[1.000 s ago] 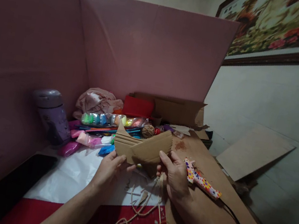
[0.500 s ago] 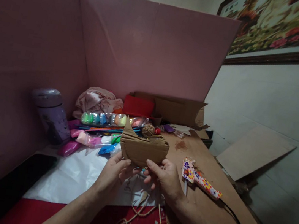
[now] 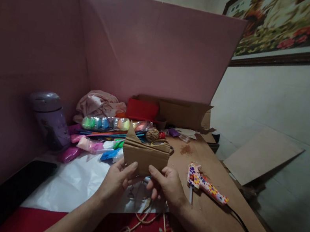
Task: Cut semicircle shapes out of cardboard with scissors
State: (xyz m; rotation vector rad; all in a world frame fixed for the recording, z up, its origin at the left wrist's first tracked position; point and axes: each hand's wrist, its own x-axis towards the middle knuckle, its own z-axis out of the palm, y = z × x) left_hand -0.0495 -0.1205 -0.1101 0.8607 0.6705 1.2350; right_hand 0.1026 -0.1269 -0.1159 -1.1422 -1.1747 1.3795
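In the head view, the left hand (image 3: 117,179) and the right hand (image 3: 169,186) pinch the lower part of a cut cardboard piece (image 3: 145,157) between thumbs and fingers, near the frame's centre. Right of centre, a flowered glue gun (image 3: 207,185) lies on a cardboard sheet (image 3: 203,156); twine (image 3: 126,229) trails at bottom centre, a purple bottle (image 3: 50,121) at centre left.

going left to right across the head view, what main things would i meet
Purple tumbler → held cardboard piece → flower-patterned glue gun → leaning tan board
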